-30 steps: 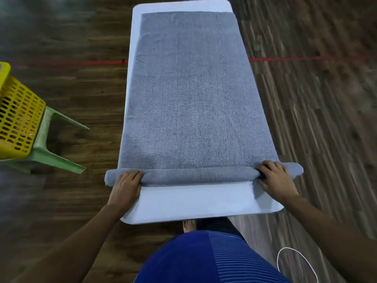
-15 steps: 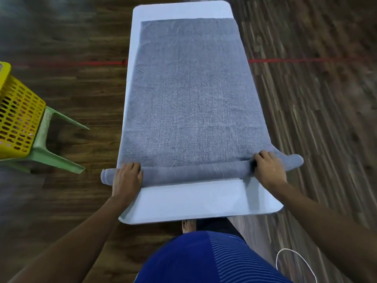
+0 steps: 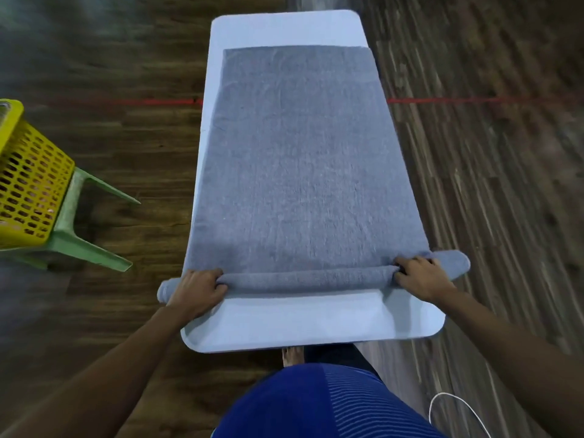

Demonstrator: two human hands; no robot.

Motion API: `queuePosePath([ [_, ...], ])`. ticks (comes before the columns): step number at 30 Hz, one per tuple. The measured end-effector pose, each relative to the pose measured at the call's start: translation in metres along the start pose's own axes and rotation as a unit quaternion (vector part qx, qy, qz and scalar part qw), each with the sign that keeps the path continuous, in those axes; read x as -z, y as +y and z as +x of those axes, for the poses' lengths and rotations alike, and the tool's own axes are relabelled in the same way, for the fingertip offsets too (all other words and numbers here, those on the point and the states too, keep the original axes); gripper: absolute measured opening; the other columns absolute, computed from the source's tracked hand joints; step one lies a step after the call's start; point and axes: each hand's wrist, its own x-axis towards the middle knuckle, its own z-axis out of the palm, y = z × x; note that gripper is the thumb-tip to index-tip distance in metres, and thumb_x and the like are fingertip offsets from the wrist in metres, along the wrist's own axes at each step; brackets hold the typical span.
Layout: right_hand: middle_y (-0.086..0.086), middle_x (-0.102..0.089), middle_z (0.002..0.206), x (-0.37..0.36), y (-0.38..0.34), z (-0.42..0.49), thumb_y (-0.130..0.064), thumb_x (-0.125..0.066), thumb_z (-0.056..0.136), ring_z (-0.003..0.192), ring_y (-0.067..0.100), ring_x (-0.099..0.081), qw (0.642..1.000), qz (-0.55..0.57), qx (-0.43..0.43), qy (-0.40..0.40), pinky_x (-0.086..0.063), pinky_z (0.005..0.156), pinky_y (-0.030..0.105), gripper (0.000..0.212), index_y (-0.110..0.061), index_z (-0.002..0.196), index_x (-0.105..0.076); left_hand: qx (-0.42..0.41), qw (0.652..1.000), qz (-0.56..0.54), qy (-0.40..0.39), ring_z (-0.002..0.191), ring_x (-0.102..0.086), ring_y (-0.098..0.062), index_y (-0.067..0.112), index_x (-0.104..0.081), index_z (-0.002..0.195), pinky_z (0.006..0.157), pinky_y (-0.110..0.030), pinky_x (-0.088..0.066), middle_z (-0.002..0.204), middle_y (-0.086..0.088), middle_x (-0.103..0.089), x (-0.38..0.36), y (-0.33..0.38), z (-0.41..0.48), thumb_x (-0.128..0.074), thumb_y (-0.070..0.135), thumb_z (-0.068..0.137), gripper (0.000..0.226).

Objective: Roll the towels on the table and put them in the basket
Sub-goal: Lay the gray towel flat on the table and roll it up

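A grey towel [image 3: 297,165] lies flat along the white table [image 3: 303,324], its near end wound into a thin roll [image 3: 306,278] that sticks out past both table edges. My left hand [image 3: 197,294] grips the roll near its left end, fingers curled over the top. My right hand [image 3: 422,279] grips the roll near its right end in the same way. The yellow perforated basket [image 3: 28,181] stands on a green plastic stool [image 3: 79,238] at the far left, well apart from the table.
Dark wooden floor surrounds the table, crossed by a red line [image 3: 474,99]. A white cable [image 3: 458,412] lies on the floor at the lower right. My blue-clad body [image 3: 316,403] and a bare foot are at the table's near edge.
The roll has grown thicker and the towel's far edge has slid toward me, baring more white table at the far end. Both hands have stayed on the roll.
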Motion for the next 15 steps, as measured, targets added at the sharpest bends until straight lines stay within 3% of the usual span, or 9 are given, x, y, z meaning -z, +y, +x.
queuePosePath([
  [2,0.004,-0.063,0.111,0.002,0.004,0.003,-0.035,-0.050,0.089,0.110,0.027,-0.053,0.999,0.020,-0.021,0.019,-0.029,0.093,0.042,0.019,-0.025,0.105,-0.046,0.009,1.000,0.007,0.000,0.076,-0.059,-0.023,0.021,-0.057,0.087,0.078,-0.039,-0.043,0.079,0.001,-0.064,0.002,-0.003,0.004,-0.047,0.037,0.082,0.019],
  [5,0.012,-0.056,0.096,0.000,0.002,0.005,-0.025,-0.062,0.083,0.092,0.035,-0.052,0.982,-0.030,-0.006,0.187,-0.036,0.077,0.046,0.018,-0.013,0.095,-0.056,0.000,0.990,0.070,0.126,0.092,-0.052,-0.028,0.015,-0.057,0.099,0.080,-0.043,-0.040,0.097,-0.006,-0.058,-0.003,-0.005,0.011,-0.065,0.022,0.081,0.021],
  [6,0.013,-0.056,0.088,-0.002,-0.002,0.006,-0.021,-0.056,0.083,0.083,0.036,-0.053,0.974,-0.023,0.018,0.225,-0.039,0.070,0.045,0.013,-0.010,0.088,-0.058,-0.009,0.986,0.066,0.156,0.091,-0.051,-0.029,0.012,-0.058,0.100,0.077,-0.043,-0.041,0.097,-0.007,-0.057,-0.003,-0.002,0.012,-0.063,0.020,0.082,0.020],
  [8,0.014,-0.057,0.081,-0.006,-0.011,0.002,-0.018,-0.048,0.076,0.075,0.036,-0.056,0.973,0.001,0.059,0.222,-0.045,0.065,0.045,0.018,-0.006,0.084,-0.060,-0.035,0.987,0.035,0.152,0.085,-0.055,-0.030,0.008,-0.062,0.096,0.074,-0.042,-0.045,0.092,-0.009,-0.059,-0.006,0.006,0.011,-0.046,0.024,0.086,0.026],
  [10,0.014,-0.061,0.090,-0.017,-0.018,-0.005,-0.012,-0.062,0.066,0.084,0.037,-0.058,0.981,0.019,0.056,0.183,-0.047,0.075,0.047,0.028,-0.005,0.093,-0.062,-0.040,0.991,0.039,0.122,0.089,-0.060,-0.031,0.003,-0.065,0.103,0.079,-0.044,-0.050,0.097,-0.013,-0.064,-0.014,0.010,0.005,-0.039,0.027,0.083,0.042],
  [12,0.015,-0.063,0.104,-0.030,-0.020,-0.010,-0.012,-0.075,0.059,0.097,0.037,-0.058,0.988,0.005,0.055,0.147,-0.041,0.092,0.049,0.052,-0.004,0.108,-0.060,-0.036,0.994,0.075,0.071,0.104,-0.058,-0.033,0.001,-0.062,0.118,0.090,-0.047,-0.049,0.113,-0.016,-0.063,-0.020,0.009,-0.003,-0.050,0.026,0.076,0.050],
  [15,0.015,-0.065,0.105,-0.035,-0.016,-0.010,-0.012,-0.067,0.067,0.099,0.038,-0.060,0.985,0.018,0.051,0.163,-0.037,0.097,0.047,0.044,-0.005,0.110,-0.061,-0.029,0.994,0.087,0.057,0.116,-0.054,-0.032,0.004,-0.056,0.128,0.101,-0.047,-0.043,0.126,-0.015,-0.060,-0.022,0.003,-0.003,-0.060,0.016,0.077,0.053],
])
